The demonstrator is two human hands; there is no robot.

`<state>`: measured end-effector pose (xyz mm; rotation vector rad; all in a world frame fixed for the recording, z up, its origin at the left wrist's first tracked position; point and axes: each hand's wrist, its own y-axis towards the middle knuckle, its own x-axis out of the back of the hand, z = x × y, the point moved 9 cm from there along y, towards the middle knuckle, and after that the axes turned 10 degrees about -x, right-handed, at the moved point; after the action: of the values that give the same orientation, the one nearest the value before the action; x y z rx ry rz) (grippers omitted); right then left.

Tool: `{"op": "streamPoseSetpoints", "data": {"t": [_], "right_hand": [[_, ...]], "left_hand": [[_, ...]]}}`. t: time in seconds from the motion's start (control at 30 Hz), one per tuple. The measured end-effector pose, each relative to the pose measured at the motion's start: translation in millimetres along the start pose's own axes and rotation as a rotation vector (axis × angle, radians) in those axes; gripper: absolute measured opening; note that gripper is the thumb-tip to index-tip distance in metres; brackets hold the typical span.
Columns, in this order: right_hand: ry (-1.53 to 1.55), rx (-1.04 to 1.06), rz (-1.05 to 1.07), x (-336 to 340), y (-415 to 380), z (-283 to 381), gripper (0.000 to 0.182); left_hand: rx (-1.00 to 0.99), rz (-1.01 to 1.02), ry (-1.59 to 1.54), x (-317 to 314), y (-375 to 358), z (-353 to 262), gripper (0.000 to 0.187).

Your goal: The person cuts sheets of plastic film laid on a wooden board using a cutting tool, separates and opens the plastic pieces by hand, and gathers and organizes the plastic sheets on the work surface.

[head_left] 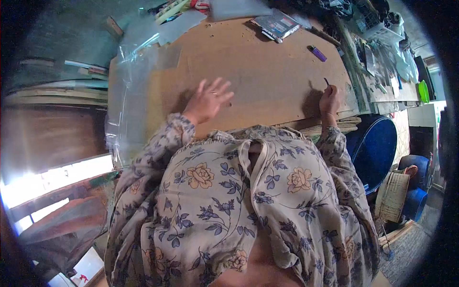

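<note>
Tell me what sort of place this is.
Probably a workshop or storeroom: a broad brown work surface with clear plastic sheeting along its left side, and a large blue container to the right.

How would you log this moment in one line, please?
left hand: open, over brown tabletop, contact unclear | right hand: closed on thin dark item | purple object: on tabletop, beyond right hand

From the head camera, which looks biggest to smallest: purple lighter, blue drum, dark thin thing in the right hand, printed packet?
1. Blue drum
2. Printed packet
3. Purple lighter
4. Dark thin thing (visible part), in the right hand
</note>
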<state>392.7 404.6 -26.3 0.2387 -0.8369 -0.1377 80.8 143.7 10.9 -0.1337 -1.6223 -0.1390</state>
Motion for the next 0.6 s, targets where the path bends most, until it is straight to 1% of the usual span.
{"op": "streamPoseSetpoints", "data": {"t": [0.03, 0.07, 0.13, 0.17, 0.23, 0.27, 0.33, 0.37, 0.43, 0.47, 0.53, 0.57, 0.6], "right_hand": [[0.012, 0.019, 0.01, 2.8, -1.2, 7.7, 0.016], [0.011, 0.024, 0.007, 4.9, -0.4, 9.9, 0.016], [-0.058, 0.027, -0.002, 8.2, -2.8, 19.5, 0.017], [-0.058, 0.032, -0.005, 7.3, 0.3, 20.1, 0.017], [-0.041, -0.049, 0.051, 0.8, 0.3, 12.9, 0.017], [-0.041, -0.05, 0.055, -0.1, 0.5, 11.6, 0.017], [-0.073, 0.0, 0.019, 2.6, 0.6, 15.7, 0.018], [-0.07, 0.002, 0.022, 1.7, 1.0, 13.1, 0.018], [-0.063, -0.006, 0.047, -0.9, 1.2, 9.1, 0.018], [-0.056, -0.005, 0.05, 0.5, -1.0, 10.8, 0.018], [-0.221, 0.0, 0.106, 0.3, -4.5, 18.1, 0.017], [-0.268, -0.033, 0.089, 1.8, -3.9, 19.8, 0.017], [-0.266, -0.024, 0.097, 0.3, -6.2, 22.3, 0.017]], "left_hand": [[-0.21, 0.095, 0.053, -2.1, 10.5, -15.2, 0.047], [-0.209, 0.09, 0.052, 0.6, 23.5, -12.3, 0.047], [-0.42, 0.211, 0.065, -6.3, 39.8, -16.5, 0.043], [-0.418, 0.206, 0.068, -11.2, 50.5, -4.5, 0.043], [-0.513, 0.181, 0.14, -18.3, 56.9, 2.7, 0.042], [-0.51, 0.185, 0.138, -23.5, 56.0, 8.6, 0.042], [-0.32, 0.234, 0.116, -18.3, 56.2, 33.8, 0.047], [-0.316, 0.236, 0.117, -19.2, 50.8, 37.6, 0.047], [0.056, 0.116, 0.167, -3.1, 34.9, 68.7, 0.058], [0.06, 0.118, 0.172, 1.4, 28.0, 65.8, 0.058], [0.403, 0.235, 0.095, 7.1, 1.4, 81.7, 0.065], [0.385, 0.165, 0.198, 10.9, -7.9, 79.9, 0.066], [0.396, 0.168, 0.196, 11.7, -17.1, 79.8, 0.066]]}}
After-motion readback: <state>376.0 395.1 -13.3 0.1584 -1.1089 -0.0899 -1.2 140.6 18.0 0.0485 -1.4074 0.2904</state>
